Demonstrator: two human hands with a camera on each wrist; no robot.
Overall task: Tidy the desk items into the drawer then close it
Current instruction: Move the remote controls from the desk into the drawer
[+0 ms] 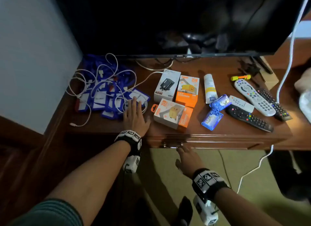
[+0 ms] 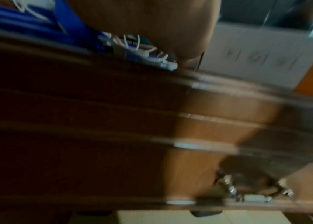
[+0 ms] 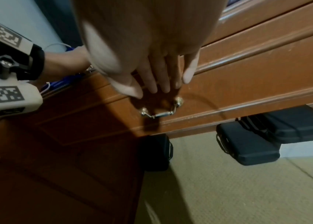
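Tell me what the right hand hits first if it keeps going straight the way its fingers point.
Most likely the metal drawer handle: the right hand has straight fingers aimed at the closed drawer front, just above the handle. Whether they already touch the wood is unclear.

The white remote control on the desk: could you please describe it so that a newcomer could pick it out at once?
Start at the dark TV screen and look down to the right end of the wooden desk, where the remotes lie together. The white remote control is the long rounded one, lying between a small white remote and a black remote. Its rows of grey buttons set it apart.
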